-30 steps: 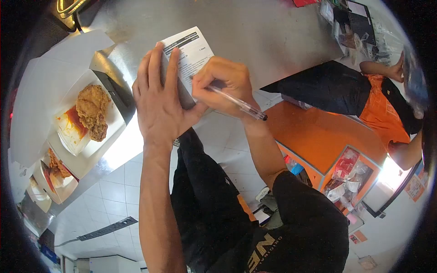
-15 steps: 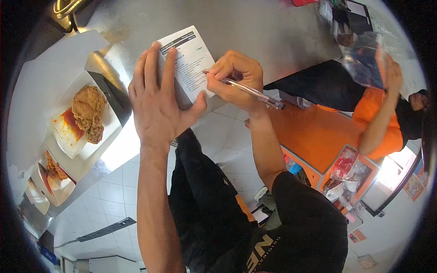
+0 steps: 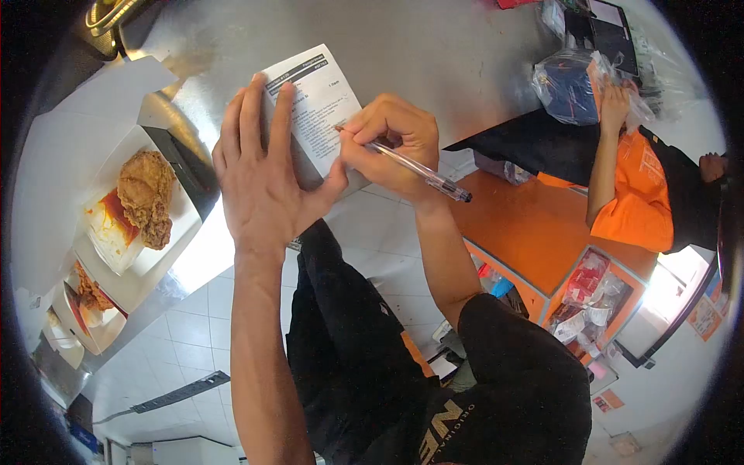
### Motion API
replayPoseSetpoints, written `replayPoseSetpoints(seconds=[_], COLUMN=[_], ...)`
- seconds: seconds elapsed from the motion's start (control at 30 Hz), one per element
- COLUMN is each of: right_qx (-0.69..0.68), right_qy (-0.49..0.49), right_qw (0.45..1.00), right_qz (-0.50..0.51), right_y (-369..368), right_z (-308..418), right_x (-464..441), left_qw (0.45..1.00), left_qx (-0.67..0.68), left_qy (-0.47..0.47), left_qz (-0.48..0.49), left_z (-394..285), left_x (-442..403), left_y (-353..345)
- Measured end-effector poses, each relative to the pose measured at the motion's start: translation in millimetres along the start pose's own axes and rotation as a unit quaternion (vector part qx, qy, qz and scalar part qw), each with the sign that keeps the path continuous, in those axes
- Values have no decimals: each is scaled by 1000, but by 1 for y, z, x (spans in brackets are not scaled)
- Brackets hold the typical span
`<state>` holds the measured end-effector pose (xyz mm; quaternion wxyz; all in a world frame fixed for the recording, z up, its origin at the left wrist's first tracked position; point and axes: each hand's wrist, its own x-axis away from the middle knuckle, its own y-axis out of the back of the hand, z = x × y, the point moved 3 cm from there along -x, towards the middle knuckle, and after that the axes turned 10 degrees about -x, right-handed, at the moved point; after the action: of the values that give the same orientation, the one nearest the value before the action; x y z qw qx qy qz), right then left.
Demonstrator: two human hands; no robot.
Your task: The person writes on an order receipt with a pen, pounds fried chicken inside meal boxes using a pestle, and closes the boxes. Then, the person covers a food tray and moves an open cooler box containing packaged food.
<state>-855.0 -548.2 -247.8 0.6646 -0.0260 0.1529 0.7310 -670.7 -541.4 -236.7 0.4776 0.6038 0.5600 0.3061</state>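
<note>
The left hand (image 3: 267,174) is lying spread over the slip (image 3: 318,116), which is resting printed side up near the edge of the steel table (image 3: 442,54), while the right hand (image 3: 399,147), just beside the left thumb, is pinching the pen (image 3: 426,174) and pointing its tip at the printed lines. To the left, an open box (image 3: 184,209) is holding fried chicken (image 3: 146,194), with another box (image 3: 107,339) standing beside it. Farther off, behind the right forearm, an orange counter (image 3: 519,225) is showing, and a co-worker's hand (image 3: 614,107) is touching a plastic-wrapped bundle (image 3: 570,85)
</note>
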Motion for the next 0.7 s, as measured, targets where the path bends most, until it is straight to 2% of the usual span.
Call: replayPoseSetpoints(seconds=[0.27,0.37,0.47,0.67,0.7], right_qx=[-2,19,16,32,30], right_qy=[16,44,-26,40,40], right_qw=[1000,999,998,998,999], right_qz=[17,-5,-46,24,11], right_y=[-6,0,8,-2,-1], right_z=[3,-2,1,8,5], right_x=[-1,-2,-1,-5,-4], left_qw=[1000,1000,1000,1000,1000], left_qx=[-7,-9,-18,-8,-6], left_qy=[-6,-7,-6,-2,-1], left_qz=[2,3,8,2,2], left_z=[-1,0,0,-1,-1], left_x=[-1,0,1,-1,-1], left_y=[0,-1,-2,1,1])
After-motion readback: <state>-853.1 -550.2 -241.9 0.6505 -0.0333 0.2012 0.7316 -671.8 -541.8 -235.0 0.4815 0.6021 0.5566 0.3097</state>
